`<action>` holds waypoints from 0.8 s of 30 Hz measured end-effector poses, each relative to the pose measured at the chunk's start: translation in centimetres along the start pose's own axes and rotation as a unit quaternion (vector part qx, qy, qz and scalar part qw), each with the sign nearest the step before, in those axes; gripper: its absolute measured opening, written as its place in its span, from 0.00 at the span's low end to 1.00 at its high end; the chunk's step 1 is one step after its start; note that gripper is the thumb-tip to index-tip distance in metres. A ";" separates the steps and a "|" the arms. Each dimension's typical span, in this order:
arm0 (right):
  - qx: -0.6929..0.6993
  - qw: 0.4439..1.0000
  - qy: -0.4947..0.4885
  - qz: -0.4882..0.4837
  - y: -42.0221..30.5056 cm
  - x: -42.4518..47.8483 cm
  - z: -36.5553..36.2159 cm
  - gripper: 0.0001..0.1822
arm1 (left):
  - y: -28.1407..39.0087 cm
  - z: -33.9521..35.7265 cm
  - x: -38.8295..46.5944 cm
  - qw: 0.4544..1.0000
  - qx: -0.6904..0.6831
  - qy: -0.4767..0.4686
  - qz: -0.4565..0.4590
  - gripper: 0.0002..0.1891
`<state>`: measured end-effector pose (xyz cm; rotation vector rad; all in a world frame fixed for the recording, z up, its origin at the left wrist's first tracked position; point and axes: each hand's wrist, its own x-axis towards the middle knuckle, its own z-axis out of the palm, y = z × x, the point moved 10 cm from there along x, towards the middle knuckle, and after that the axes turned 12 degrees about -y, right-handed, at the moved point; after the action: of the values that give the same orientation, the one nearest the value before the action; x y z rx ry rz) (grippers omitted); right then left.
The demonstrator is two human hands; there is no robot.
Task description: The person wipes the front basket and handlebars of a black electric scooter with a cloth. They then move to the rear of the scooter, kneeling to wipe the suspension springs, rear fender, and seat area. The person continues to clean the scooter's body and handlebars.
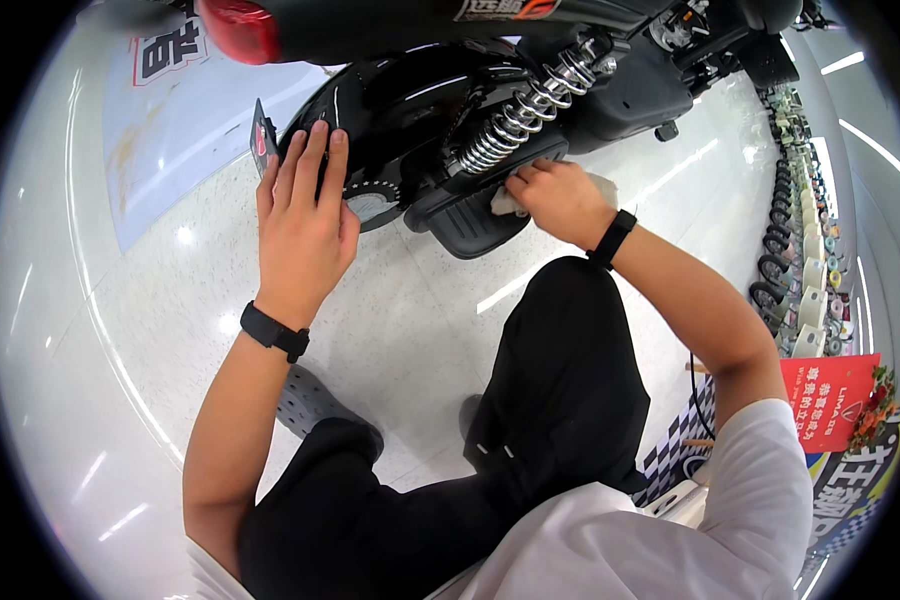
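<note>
Before me stands a black electric scooter or motorbike, seen at its rear wheel. My left hand (304, 199) lies palm down with fingers spread on the edge of the glossy black rear fender (412, 86); it grips nothing. A pale cloth (506, 202) is bunched under the fingers of my right hand (562, 196), and part of it shows behind the hand. That hand presses it at the ribbed black footrest (469, 225). Just above runs a chrome coil-spring shock absorber (525, 112). Near my left fingertips sticks out a small dark plate (259, 139) with a red emblem.
A red tail light (244, 30) overhangs at upper left. My knee (570, 300) is close below my right hand. Shiny pale floor (412, 300) lies underneath. Rows of scooters (802, 247) line the right side, near a red sign (832, 401) bearing writing.
</note>
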<state>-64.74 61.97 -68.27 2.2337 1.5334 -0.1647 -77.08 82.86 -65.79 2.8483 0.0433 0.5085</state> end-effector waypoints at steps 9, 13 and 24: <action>0.041 0.993 0.032 -0.110 -6.9 2.8 -2.4 0.06 | -0.3 0.2 -0.2 1.000 0.007 0.008 -0.011 0.37; 0.031 0.999 0.010 -0.041 -3.4 1.6 -1.4 0.07 | -0.4 0.0 -0.2 1.000 -0.001 0.005 -0.007 0.37; 0.084 0.993 0.005 -0.077 -7.3 1.0 -2.4 0.12 | -0.4 0.1 -0.3 1.000 -0.002 0.017 -0.011 0.37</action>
<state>-71.33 65.97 -68.41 2.2436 1.7578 -0.3406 -77.38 83.15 -66.06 2.8317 0.0783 0.5522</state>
